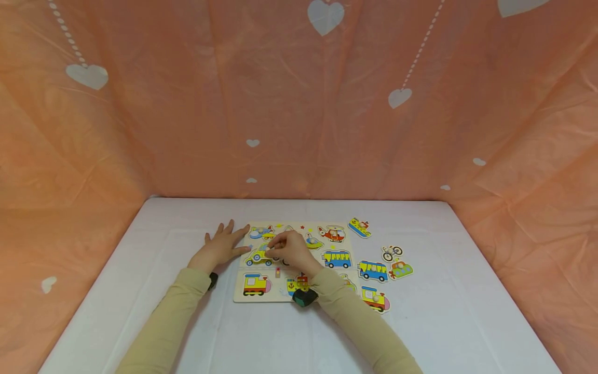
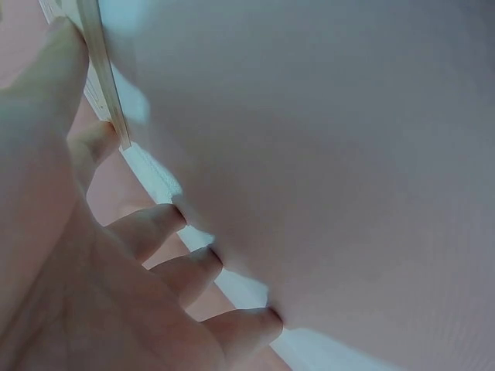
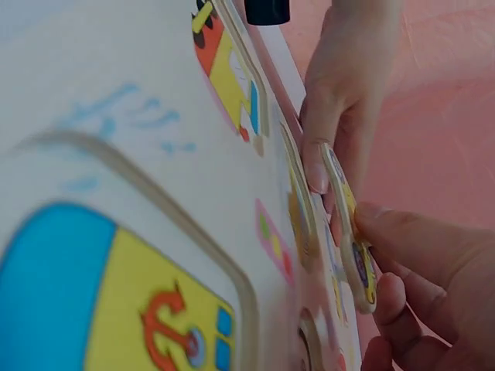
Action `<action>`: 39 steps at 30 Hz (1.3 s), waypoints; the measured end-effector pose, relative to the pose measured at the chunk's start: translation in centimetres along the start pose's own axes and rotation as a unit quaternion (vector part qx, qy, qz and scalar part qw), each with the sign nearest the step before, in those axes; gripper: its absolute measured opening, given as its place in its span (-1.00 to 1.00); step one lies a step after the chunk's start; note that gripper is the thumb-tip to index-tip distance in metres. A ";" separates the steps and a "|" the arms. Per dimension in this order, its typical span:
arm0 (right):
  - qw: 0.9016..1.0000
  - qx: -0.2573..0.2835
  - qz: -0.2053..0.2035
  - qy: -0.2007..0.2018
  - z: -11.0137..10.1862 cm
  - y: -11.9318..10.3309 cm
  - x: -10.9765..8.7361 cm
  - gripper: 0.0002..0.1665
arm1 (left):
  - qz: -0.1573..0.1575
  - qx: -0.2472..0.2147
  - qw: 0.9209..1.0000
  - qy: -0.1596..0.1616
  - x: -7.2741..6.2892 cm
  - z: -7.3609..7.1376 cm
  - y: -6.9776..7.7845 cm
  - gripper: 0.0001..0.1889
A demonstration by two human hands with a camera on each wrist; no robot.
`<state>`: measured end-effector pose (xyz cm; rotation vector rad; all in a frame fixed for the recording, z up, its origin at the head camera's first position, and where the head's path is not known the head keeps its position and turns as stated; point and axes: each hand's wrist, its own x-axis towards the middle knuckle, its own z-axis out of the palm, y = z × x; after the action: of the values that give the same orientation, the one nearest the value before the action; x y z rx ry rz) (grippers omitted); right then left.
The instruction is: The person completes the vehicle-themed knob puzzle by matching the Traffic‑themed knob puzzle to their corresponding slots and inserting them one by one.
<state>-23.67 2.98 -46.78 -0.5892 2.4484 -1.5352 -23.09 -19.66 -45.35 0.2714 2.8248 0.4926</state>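
Note:
A wooden peg puzzle board point(image 1: 275, 297) with printed vehicles lies on the white table. My right hand point(image 1: 293, 250) pinches a yellow car puzzle piece point(image 3: 354, 236) by its knob, just above the board's left part. In the right wrist view the car is tilted, close over the board face. My left hand point(image 1: 218, 248) is spread at the board's left side, its thumb and index finger touching the edge and the other fingertips on the table. The plane piece point(image 1: 262, 233) and helicopter piece point(image 1: 334, 234) sit in the board's top row.
Right of the board lie loose pieces: a ship point(image 1: 359, 227), a bicycle point(image 1: 391, 253), a submarine point(image 1: 401, 269), a blue bus point(image 1: 372, 270) and a train point(image 1: 376, 299). An orange curtain point(image 1: 299, 119) with white hearts surrounds the table's back and sides.

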 end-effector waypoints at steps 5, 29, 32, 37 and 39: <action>1.000 -0.019 -0.005 -0.006 0.7 0.3 0.1 -0.88 | 0.002 0.000 1.000 -0.004 0.0 0.0 0.0 -0.22; 0.998 -0.067 0.010 -0.001 1.2 -0.4 0.5 -0.88 | 0.009 0.006 1.000 0.001 0.2 0.0 -0.2 -0.23; 0.996 -0.084 0.014 0.000 1.3 -0.4 0.5 -0.87 | 0.008 0.004 1.000 0.002 0.2 0.0 -0.2 -0.23; 0.994 -0.105 0.024 0.000 1.5 -0.5 0.6 -0.87 | 0.007 0.002 1.000 0.004 0.2 0.0 -0.1 -0.23; 0.994 -0.106 0.024 0.001 1.6 -0.5 0.5 -0.87 | 0.005 0.001 1.000 0.004 0.2 0.1 -0.1 -0.23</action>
<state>-23.47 1.29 -47.00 -0.5581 2.6258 -1.2686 -23.25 -19.71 -45.48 0.2850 2.8323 0.4953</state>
